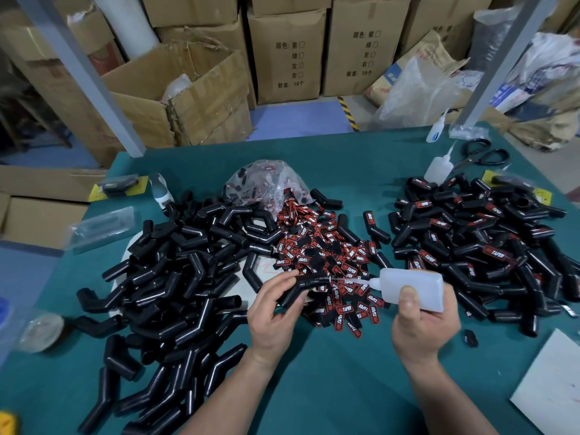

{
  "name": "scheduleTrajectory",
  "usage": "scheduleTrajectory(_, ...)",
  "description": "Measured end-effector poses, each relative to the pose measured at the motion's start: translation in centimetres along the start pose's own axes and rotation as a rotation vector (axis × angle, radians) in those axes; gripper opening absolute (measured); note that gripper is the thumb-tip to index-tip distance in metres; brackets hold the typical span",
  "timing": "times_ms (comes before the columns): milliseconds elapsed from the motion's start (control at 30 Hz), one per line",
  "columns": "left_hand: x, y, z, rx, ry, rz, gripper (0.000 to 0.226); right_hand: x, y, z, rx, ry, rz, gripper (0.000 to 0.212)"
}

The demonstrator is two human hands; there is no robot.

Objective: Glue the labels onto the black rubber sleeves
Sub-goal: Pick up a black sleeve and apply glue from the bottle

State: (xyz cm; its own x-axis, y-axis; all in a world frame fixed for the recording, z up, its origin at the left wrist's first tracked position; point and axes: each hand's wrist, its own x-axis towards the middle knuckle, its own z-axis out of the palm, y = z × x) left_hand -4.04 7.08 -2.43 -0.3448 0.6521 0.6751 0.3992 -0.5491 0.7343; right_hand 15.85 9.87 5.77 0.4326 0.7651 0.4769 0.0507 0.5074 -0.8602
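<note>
My left hand (pixel 273 312) grips a bent black rubber sleeve (pixel 303 285) just above the green table (pixel 345 387). In my right hand (pixel 422 324) is a translucent white glue bottle (pixel 414 287), tipped sideways, with its thin nozzle reaching left to the sleeve's upper end. Behind the hands spreads a heap of red-and-black labels (pixel 326 255). A big pile of plain black sleeves (pixel 175 277) covers the left of the table. On the right lies a pile of sleeves with labels on them (pixel 477 243).
A clear bag of labels (pixel 266 183) sits behind the label heap. Two more glue bottles (pixel 439 166) and black scissors (pixel 480 153) lie at the back right. White sheet (pixel 555 390) at the front right. Cardboard boxes (pixel 285 54) stand beyond the table.
</note>
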Motion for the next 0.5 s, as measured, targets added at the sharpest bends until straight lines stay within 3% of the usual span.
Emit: scheduleTrajectory(500, -0.04, 0.06, -0.02, -0.008, -0.011, 0.002, 0.029, -0.09, 0.44, -0.20, -0.005, 0.017, 0.017, 0.029)
